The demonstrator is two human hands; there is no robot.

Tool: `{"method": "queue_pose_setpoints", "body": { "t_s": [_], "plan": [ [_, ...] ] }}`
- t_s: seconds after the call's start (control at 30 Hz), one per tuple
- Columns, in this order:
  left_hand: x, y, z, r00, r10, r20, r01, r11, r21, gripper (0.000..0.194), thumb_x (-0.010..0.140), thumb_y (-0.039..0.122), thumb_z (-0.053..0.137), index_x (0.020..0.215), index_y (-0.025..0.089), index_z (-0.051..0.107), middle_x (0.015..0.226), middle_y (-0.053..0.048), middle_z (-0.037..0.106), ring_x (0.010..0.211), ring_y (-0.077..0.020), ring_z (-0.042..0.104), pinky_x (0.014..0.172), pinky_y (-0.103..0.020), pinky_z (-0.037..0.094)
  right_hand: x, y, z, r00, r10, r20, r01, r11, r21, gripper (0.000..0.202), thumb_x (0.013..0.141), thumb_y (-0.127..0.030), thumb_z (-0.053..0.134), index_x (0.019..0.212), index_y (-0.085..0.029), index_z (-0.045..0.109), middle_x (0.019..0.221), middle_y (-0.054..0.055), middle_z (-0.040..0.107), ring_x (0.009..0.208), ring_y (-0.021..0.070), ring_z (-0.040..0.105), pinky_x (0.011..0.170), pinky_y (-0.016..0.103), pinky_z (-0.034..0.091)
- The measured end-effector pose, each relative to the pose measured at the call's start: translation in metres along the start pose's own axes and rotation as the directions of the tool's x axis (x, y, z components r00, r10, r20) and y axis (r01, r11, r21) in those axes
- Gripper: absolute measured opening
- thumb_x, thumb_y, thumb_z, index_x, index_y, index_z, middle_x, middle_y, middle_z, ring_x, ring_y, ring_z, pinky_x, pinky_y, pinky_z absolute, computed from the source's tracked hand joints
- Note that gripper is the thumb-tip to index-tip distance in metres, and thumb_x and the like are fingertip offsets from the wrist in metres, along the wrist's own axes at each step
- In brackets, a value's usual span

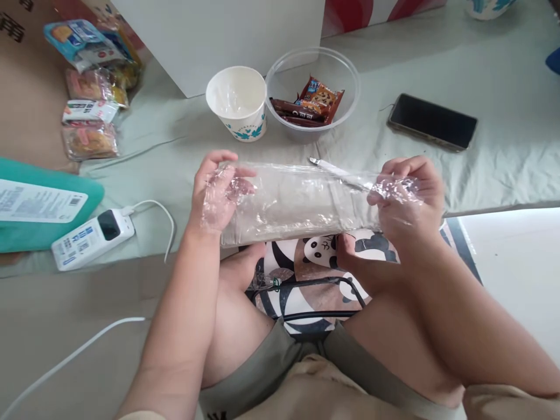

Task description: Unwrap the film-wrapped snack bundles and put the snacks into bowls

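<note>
A sheet of clear plastic wrap (297,198) is stretched between my two hands, above the edge of the cloth-covered surface. My left hand (216,192) grips its left end, with film bunched over the fingers. At the other end, my right hand (409,195) pinches a crumpled part of the film. Through the film and just beyond it shows a white pen-like tool (335,170) with a metal tip. Behind stand a white paper cup (247,125) with blue leaf prints and a clear plastic bowl (345,105) holding several wrapped snacks (321,96).
A black phone (433,121) lies at the right. Packaged snacks (91,140) are piled at the left in a cardboard box (35,105). Nearer are a green container (39,201) and a white power bank (94,238) with a cable. A white box (227,35) stands at the back.
</note>
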State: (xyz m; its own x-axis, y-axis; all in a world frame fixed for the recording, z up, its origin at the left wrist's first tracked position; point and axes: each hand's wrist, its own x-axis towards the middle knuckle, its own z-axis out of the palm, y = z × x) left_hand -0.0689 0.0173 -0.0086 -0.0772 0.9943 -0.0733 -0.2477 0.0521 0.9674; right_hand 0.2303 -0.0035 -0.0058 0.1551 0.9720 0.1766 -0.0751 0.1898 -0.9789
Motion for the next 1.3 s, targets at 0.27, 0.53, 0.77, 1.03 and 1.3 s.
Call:
{"method": "queue_pose_setpoints", "body": {
  "t_s": [0.27, 0.53, 0.77, 1.03, 1.3],
  "plan": [
    [0.001, 0.002, 0.007, 0.995, -0.062, -0.076, 0.074, 0.984, 0.163, 0.02, 0.072, 0.032, 0.082, 0.078, 0.023, 0.065, 0.068, 0.001, 0.074, 0.051, -0.0101, 0.063, 0.054, -0.022, 0.051, 0.012, 0.019, -0.026, 0.999, 0.046, 0.007, -0.045, 0.997, -0.062, 0.025, 0.075, -0.039, 0.081, 0.073, -0.025, 0.06, 0.106, 0.002, 0.062, 0.058, 0.0092, 0.047, 0.048, 0.029, 0.041],
    [0.0, 0.008, 0.001, 0.996, -0.073, -0.042, 0.074, 0.997, 0.023, 0.022, 0.066, 0.026, 0.085, 0.076, 0.025, 0.066, 0.064, 0.003, 0.07, 0.047, -0.0099, 0.059, 0.046, -0.022, 0.045, 0.026, 0.046, -0.05, 0.98, 0.199, 0.004, -0.2, 0.979, 0.03, 0.031, 0.072, -0.045, 0.081, 0.075, -0.027, 0.056, 0.114, 0.0, 0.065, 0.055, 0.0094, 0.04, 0.047, 0.029, 0.035],
    [0.006, 0.008, -0.002, 0.973, -0.196, -0.122, 0.194, 0.981, -0.028, 0.008, 0.07, 0.016, 0.069, 0.068, 0.019, 0.062, 0.073, -0.002, 0.071, 0.053, -0.0091, 0.06, 0.051, -0.022, 0.049, 0.03, 0.046, -0.044, 0.974, 0.224, 0.018, -0.225, 0.97, 0.09, 0.032, 0.07, -0.034, 0.078, 0.076, -0.025, 0.047, 0.104, -0.001, 0.064, 0.049, 0.0055, 0.032, 0.043, 0.025, 0.033],
    [0.002, 0.012, -0.005, 0.97, -0.242, 0.015, 0.242, 0.97, 0.003, 0.033, 0.066, 0.028, 0.08, 0.096, 0.023, 0.068, 0.115, -0.006, 0.069, 0.085, -0.0205, 0.074, 0.057, -0.027, 0.061, 0.031, 0.035, -0.039, 0.969, 0.246, 0.031, -0.248, 0.956, 0.154, 0.028, 0.083, -0.052, 0.055, 0.08, -0.024, 0.061, 0.091, 0.006, 0.061, 0.069, 0.0173, 0.058, 0.061, 0.035, 0.049],
    [0.0, 0.015, -0.004, 0.963, -0.267, 0.019, 0.266, 0.962, 0.055, 0.059, 0.054, 0.005, 0.075, 0.107, 0.029, 0.073, 0.152, -0.005, 0.053, 0.079, -0.0148, 0.073, 0.033, -0.012, 0.017, 0.017, 0.035, -0.031, 0.99, 0.124, 0.067, -0.113, 0.982, -0.151, 0.037, 0.07, -0.014, 0.069, 0.103, -0.029, 0.063, 0.111, 0.0, 0.06, 0.063, 0.0069, 0.049, 0.055, 0.025, 0.041]
  ]
}}
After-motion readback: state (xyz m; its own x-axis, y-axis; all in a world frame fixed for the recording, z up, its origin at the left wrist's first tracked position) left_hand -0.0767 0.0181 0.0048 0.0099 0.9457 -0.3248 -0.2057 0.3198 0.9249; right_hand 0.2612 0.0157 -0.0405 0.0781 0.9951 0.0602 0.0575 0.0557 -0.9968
